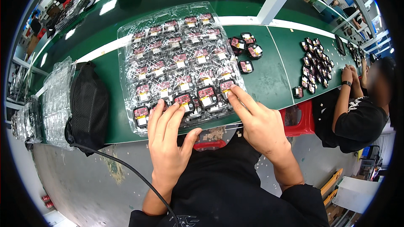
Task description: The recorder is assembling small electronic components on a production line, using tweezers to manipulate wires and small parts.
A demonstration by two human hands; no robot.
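Observation:
A clear plastic blister tray point(122, 65) lies on the green bench in front of me, its pockets filled with small black square modules that show red circuitry and white-and-yellow labels. My left hand point(168, 138) rests over the near row, fingers stretched out. Its fingertips touch the tray's near row and the edge of one module point(184, 102), partly covering the pocket beside it. With two fingers extended, my right hand point(259, 122) touches a module point(227, 87) at the tray's near right corner; its thumb is hidden. Between the hands sits another module point(206, 96).
Several loose modules point(246, 66) lie right of the tray. A black mesh bag point(89, 105) and stacked clear trays point(57, 101) stand at left. A black cable point(126, 166) runs past my left arm. At right, a co-worker point(362, 113) sits by a module pile point(315, 61).

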